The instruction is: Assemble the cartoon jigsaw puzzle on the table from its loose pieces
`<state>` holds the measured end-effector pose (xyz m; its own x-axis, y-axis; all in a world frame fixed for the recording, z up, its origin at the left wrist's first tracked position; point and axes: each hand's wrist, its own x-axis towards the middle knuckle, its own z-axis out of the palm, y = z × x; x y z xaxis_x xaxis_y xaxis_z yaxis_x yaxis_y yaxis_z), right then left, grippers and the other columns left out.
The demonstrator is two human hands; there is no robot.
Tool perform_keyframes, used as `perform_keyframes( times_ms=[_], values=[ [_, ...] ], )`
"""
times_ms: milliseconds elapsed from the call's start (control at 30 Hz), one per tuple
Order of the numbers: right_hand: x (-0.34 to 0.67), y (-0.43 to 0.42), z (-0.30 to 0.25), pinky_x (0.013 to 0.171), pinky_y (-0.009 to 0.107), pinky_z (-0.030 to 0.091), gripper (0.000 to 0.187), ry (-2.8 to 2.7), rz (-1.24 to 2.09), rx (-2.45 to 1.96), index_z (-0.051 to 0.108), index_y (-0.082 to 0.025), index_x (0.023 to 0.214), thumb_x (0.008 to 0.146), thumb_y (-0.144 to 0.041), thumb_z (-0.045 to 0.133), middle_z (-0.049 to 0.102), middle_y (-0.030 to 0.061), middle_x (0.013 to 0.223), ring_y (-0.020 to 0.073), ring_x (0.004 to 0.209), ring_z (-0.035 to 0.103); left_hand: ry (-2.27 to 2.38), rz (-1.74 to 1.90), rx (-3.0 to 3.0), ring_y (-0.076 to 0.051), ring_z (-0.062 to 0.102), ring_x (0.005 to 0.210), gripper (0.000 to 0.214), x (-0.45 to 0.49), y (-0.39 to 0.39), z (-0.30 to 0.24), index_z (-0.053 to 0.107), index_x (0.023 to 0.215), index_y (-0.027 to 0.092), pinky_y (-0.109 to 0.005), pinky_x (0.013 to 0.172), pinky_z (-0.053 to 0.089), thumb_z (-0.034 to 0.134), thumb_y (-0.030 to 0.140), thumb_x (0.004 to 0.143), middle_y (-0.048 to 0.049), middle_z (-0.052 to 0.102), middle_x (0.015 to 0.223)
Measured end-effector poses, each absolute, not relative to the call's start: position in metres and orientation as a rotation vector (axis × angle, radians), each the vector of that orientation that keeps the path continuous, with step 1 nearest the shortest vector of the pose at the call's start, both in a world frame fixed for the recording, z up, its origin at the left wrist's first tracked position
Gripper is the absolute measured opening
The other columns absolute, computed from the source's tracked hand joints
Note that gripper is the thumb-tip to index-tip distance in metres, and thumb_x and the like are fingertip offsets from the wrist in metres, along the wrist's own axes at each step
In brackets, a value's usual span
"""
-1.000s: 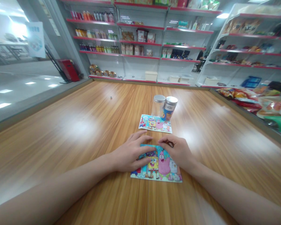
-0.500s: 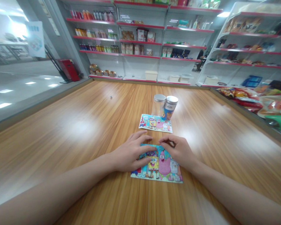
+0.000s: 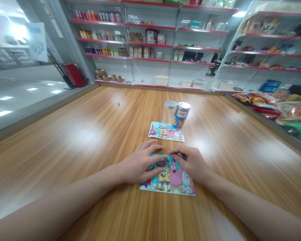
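A cartoon jigsaw puzzle point(image 3: 176, 177) lies flat on the wooden table before me, with a yellow square figure and a pink star figure on it. My left hand point(image 3: 142, 163) rests over its upper left part, fingers spread and holding nothing. At the top edge, my right hand point(image 3: 190, 162) has thumb and forefinger pinched together on what looks like a small light-blue puzzle piece point(image 3: 169, 157), mostly hidden by the fingertips. Just beyond my hands lies a picture sheet point(image 3: 165, 132) with the same characters.
Behind the sheet stand a clear jar with a silver lid point(image 3: 170, 112) and a printed canister point(image 3: 182, 115), side by side. A tiny grey object point(image 3: 118, 104) sits farther left on the table point(image 3: 65, 147). Packaged goods point(image 3: 266, 107) border the right edge; stocked shelves point(image 3: 150, 60) rise behind.
My right fingertips have shifted slightly left along the puzzle's top edge, and the gap between thumb and fingers has narrowed. My left hand stays in place.
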<state>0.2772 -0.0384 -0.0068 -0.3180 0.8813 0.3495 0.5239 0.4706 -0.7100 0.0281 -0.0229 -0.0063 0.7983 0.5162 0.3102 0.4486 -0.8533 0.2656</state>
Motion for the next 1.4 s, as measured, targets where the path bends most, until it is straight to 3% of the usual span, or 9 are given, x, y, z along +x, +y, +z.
perform_keyframes(
  times_ms=[133,400,700,1000,1233,1400],
  values=[
    [0.279,-0.038,-0.007,0.069,0.029,0.053,0.018,-1.971,0.559,-1.177,0.075,-0.019,0.094,0.091,-0.016,0.057,0.075,0.0032,0.084,0.0167,0.072,0.068,0.765,0.534,2.815,-0.036,0.035,0.141,0.036,0.028,-0.023,-0.005,0.065,0.129,0.027,-0.058,0.116,0.037,0.060,0.040,0.096,-0.0125,0.051,0.141],
    [0.282,-0.038,-0.007,0.082,0.035,0.049,0.022,-2.123,0.333,-1.051,0.071,-0.020,0.096,0.093,-0.006,0.054,0.075,0.0040,0.091,0.0196,0.088,0.068,0.776,0.529,2.815,-0.037,0.034,0.142,0.038,0.028,-0.023,-0.006,0.064,0.131,0.027,-0.060,0.116,0.036,0.060,0.039,0.095,-0.0130,0.050,0.142],
    [0.284,-0.037,-0.011,0.087,0.038,0.045,0.025,-2.224,0.243,-0.955,0.069,-0.022,0.096,0.090,-0.001,0.056,0.073,0.0020,0.089,0.0200,0.088,0.065,0.783,0.522,2.816,-0.036,0.034,0.141,0.038,0.028,-0.023,-0.005,0.064,0.131,0.029,-0.059,0.117,0.038,0.060,0.040,0.095,-0.0113,0.050,0.142],
    [0.282,-0.035,-0.011,0.085,0.036,0.048,0.022,-2.161,0.325,-0.998,0.071,-0.023,0.095,0.088,-0.004,0.061,0.074,0.0022,0.094,0.0204,0.092,0.068,0.790,0.523,2.811,-0.037,0.035,0.142,0.038,0.028,-0.023,-0.006,0.064,0.131,0.029,-0.060,0.115,0.038,0.059,0.041,0.096,-0.0119,0.050,0.143],
    [0.283,-0.039,-0.006,0.077,0.033,0.047,0.026,-2.046,0.242,-0.993,0.068,-0.020,0.083,0.084,0.000,0.052,0.070,0.0021,0.080,0.0190,0.080,0.064,0.595,0.608,2.790,-0.031,0.037,0.143,0.041,0.027,-0.025,0.003,0.058,0.137,0.027,-0.051,0.119,0.035,0.057,0.032,0.096,-0.0094,0.051,0.146],
    [0.284,-0.038,-0.011,0.077,0.033,0.045,0.027,-2.157,0.288,-0.981,0.068,-0.020,0.076,0.078,0.002,0.052,0.069,0.0009,0.075,0.0184,0.077,0.063,0.459,0.431,2.814,-0.030,0.045,0.138,0.045,0.028,-0.027,0.006,0.055,0.140,0.027,-0.049,0.115,0.037,0.057,0.040,0.097,-0.0095,0.052,0.148]
  ],
)
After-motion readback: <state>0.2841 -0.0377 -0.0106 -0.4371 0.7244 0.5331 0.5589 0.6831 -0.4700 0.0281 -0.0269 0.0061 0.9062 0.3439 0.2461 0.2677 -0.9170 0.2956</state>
